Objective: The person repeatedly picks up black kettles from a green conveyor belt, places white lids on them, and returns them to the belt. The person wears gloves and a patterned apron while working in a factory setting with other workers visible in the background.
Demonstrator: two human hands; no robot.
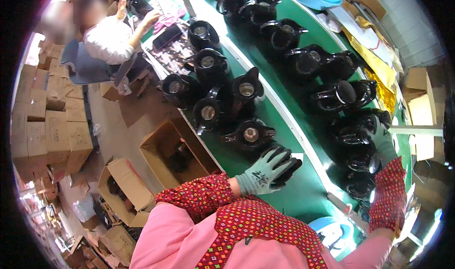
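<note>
We get bright light, glare on the white rail (295,127), highlights on black jugs (303,61); fisheye-bent edges, black corners.

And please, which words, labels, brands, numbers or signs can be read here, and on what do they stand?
Left glove: dark printed mark on its back; I do not copy it out.
Stacked cardboard boxes: faint marks, too small to read.
Sheets near the co-worker: print too blurred to read.
Black jugs: no readable text shows.
</note>
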